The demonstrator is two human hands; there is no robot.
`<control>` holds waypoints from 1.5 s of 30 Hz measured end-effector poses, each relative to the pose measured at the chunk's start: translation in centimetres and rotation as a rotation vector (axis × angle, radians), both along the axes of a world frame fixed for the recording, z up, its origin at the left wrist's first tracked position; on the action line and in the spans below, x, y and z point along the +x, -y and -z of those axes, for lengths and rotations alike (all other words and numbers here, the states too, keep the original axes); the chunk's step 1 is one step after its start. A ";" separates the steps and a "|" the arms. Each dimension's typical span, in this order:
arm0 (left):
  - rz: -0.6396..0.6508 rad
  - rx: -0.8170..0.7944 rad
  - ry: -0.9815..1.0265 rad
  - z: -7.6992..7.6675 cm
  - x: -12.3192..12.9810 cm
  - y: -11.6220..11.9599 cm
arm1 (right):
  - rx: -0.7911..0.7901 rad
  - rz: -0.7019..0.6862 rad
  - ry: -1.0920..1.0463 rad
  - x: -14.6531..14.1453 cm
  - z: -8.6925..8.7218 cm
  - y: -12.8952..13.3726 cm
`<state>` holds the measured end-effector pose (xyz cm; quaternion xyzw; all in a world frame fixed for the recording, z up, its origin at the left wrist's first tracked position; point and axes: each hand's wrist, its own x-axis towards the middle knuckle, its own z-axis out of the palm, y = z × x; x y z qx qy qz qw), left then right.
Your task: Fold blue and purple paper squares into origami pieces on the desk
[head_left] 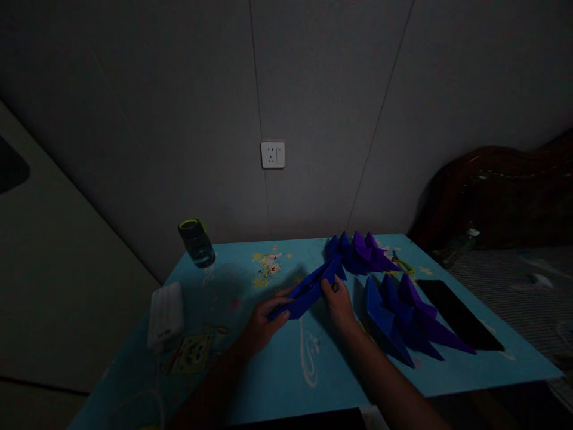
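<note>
A folded blue paper boat (305,294) is held above the middle of the table, tilted up toward the right. My left hand (265,319) pinches its near left end between thumb and fingers. Around its right part, my right hand (336,301) is closed, thumb on the near side. To the right stands a row of blue and purple paper boats (398,310), set close together. Behind the held boat sits another group of blue and purple paper boats (358,254), partly overlapped by its raised tip.
The table (250,364) has a light blue patterned cover. A water bottle (197,242) stands at its back left, near a white power bank (165,315) with a cable. Scissors (403,264) lie at the back right, and a flat black object (461,315) lies along the right side.
</note>
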<state>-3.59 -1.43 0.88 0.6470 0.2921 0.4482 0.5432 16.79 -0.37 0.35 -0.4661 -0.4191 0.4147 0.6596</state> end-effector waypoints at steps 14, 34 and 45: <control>0.033 -0.060 -0.080 0.8 1.0 0.1 | -0.024 -0.096 0.100 -1.3 -0.6 1.1; 0.125 -0.430 -0.057 0.7 1.5 0.4 | -0.094 -0.304 0.024 -2.3 -0.3 1.6; 0.286 -0.392 -0.092 0.9 1.8 0.6 | -0.096 -0.403 -0.061 -1.8 -1.1 1.8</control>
